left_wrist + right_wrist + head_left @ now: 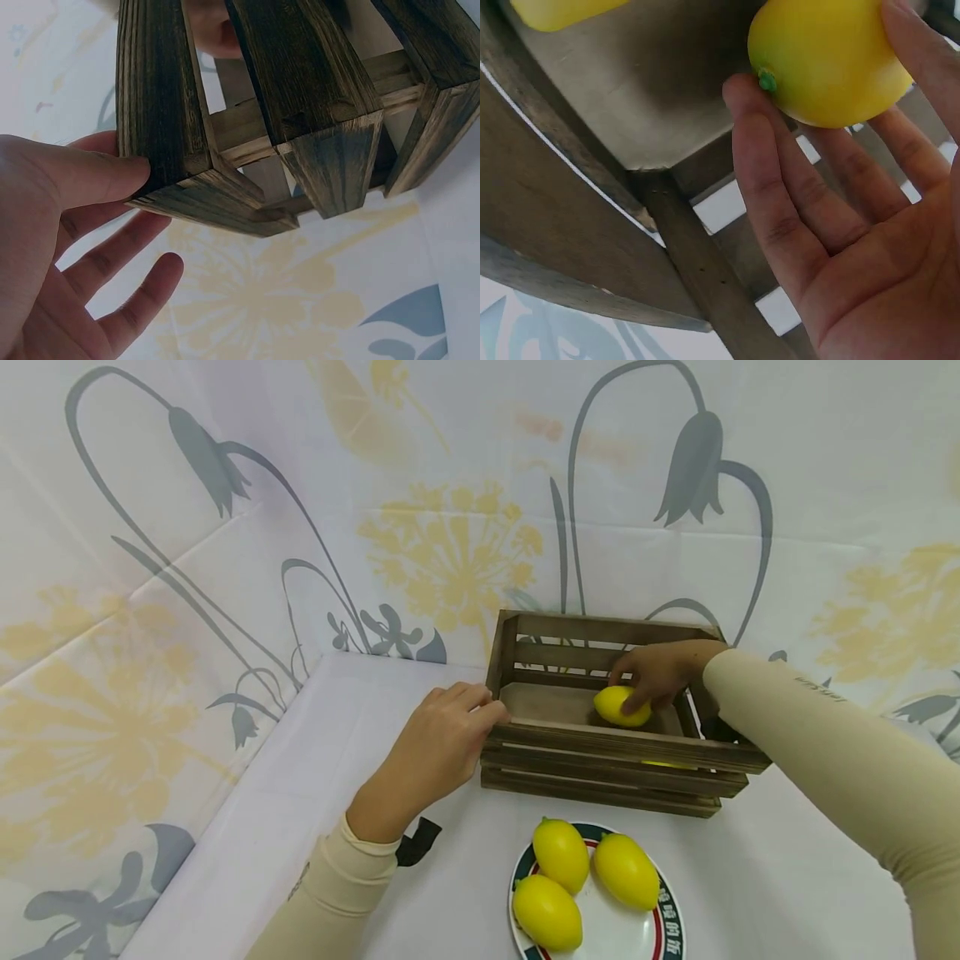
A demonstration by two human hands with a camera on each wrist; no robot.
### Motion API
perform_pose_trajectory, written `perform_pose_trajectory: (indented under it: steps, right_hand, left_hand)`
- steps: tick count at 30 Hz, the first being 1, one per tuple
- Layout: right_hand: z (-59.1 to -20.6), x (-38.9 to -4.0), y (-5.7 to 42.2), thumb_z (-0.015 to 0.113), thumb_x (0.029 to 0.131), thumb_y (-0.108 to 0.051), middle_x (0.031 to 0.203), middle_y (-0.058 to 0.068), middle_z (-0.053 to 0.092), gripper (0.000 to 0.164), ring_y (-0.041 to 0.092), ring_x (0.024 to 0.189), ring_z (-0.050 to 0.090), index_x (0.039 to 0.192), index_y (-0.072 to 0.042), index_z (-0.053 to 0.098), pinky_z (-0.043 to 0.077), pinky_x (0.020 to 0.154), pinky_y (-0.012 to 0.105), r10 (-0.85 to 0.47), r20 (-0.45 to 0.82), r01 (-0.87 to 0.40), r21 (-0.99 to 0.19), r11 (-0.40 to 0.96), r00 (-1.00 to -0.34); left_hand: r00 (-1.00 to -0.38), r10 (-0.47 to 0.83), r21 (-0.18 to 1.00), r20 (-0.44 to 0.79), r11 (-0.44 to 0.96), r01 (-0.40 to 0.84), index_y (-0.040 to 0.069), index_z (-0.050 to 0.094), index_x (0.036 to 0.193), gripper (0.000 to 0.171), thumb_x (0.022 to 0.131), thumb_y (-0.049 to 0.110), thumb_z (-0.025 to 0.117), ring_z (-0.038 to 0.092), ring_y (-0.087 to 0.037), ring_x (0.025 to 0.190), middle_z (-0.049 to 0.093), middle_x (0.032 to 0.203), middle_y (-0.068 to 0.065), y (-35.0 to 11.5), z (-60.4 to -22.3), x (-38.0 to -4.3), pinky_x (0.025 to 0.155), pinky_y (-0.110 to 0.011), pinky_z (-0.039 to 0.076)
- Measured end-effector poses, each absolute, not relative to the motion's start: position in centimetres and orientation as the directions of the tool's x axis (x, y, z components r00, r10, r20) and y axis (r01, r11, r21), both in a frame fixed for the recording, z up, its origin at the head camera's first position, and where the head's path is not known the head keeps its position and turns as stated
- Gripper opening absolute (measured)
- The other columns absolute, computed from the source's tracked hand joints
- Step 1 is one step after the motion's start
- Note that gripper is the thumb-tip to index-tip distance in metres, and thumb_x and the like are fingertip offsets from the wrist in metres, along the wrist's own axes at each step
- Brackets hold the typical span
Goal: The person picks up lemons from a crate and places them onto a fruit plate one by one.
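My right hand (660, 672) reaches into a dark brown slatted wooden crate (600, 743) and holds a yellow lemon (617, 703) between thumb and fingers. In the right wrist view this lemon (825, 60) shows a small green stem tip, with fingers beneath it and the thumb on its other side. A second lemon (566, 9) lies in the crate, partly out of frame; a strip of yellow shows through the front slats in the head view. My left hand (450, 735) grips the crate's front left corner, thumb (112, 180) against the end of the top slat.
A white plate (618, 935) with a dark patterned rim stands in front of the crate, bearing three lemons (551, 910). Something black (420, 842) lies beside the left wrist. White cloth with grey and yellow flower prints (450, 552) rises behind the crate.
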State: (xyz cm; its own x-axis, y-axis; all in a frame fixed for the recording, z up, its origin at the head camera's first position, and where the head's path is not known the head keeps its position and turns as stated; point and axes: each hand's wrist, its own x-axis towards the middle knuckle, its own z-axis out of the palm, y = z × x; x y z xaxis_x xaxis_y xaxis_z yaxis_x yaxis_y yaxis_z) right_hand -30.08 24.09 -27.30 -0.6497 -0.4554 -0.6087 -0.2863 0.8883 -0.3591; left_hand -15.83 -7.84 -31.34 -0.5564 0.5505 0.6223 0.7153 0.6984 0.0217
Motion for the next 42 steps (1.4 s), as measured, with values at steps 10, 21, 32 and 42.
perform_pose_trajectory:
  steps: [10, 21, 32, 42]
  right_hand:
    - [-25.3, -29.9, 23.7, 0.074, 0.091, -0.023, 0.127, 0.026, 0.06, 0.059, 0.025, 0.102, 0.068, 0.139, 0.001, 0.05, 0.061, 0.08, 0.044, -0.486, -0.519, -0.294, -0.409, 0.864, -0.703]
    - [-23.0, -28.4, 23.8, 0.075, 0.09, -0.024, 0.131, 0.029, 0.058, 0.06, 0.023, 0.095, 0.07, 0.139, 0.0, 0.05, 0.061, 0.078, 0.039, -0.493, -0.385, -0.306, -0.453, 0.837, -0.78]
    - [-21.9, -25.2, 24.3, 0.076, 0.09, -0.025, 0.13, 0.025, 0.062, 0.056, 0.024, 0.091, 0.069, 0.137, -0.005, 0.053, 0.061, 0.075, 0.037, -0.476, -0.168, -0.341, -0.501, 0.795, -0.863]
    - [-21.7, -21.9, 25.4, 0.075, 0.09, -0.03, 0.135, 0.023, 0.058, 0.058, 0.031, 0.097, 0.07, 0.139, -0.009, 0.052, 0.06, 0.074, 0.035, -0.429, -0.041, -0.33, -0.575, 0.749, -0.902]
  left_hand:
    - [-0.557, 0.553, 0.013, 0.619, 0.702, 0.712, 0.016, 0.069, 0.095, 0.021, 0.09, -0.004, 0.065, 0.065, -0.02, 0.091, 0.061, 0.088, 0.001, -7.8, -31.3, -15.8, 0.07, -0.035, 0.05]
    - [-0.569, 0.557, 0.023, 0.605, 0.702, 0.712, 0.016, 0.07, 0.096, 0.021, 0.089, -0.004, 0.065, 0.065, -0.021, 0.093, 0.063, 0.09, 0.0, -7.9, -31.2, -15.8, 0.072, -0.037, 0.05]
    - [-0.564, 0.554, 0.009, 0.613, 0.708, 0.706, 0.015, 0.07, 0.096, 0.023, 0.089, -0.005, 0.064, 0.066, -0.022, 0.092, 0.064, 0.091, -0.001, -7.8, -31.0, -15.3, 0.07, -0.038, 0.05]
    - [-0.557, 0.523, 0.034, 0.645, 0.709, 0.705, 0.014, 0.071, 0.1, 0.023, 0.09, -0.005, 0.064, 0.068, -0.022, 0.094, 0.068, 0.097, -0.003, -7.5, -31.7, -15.1, 0.07, -0.038, 0.054]
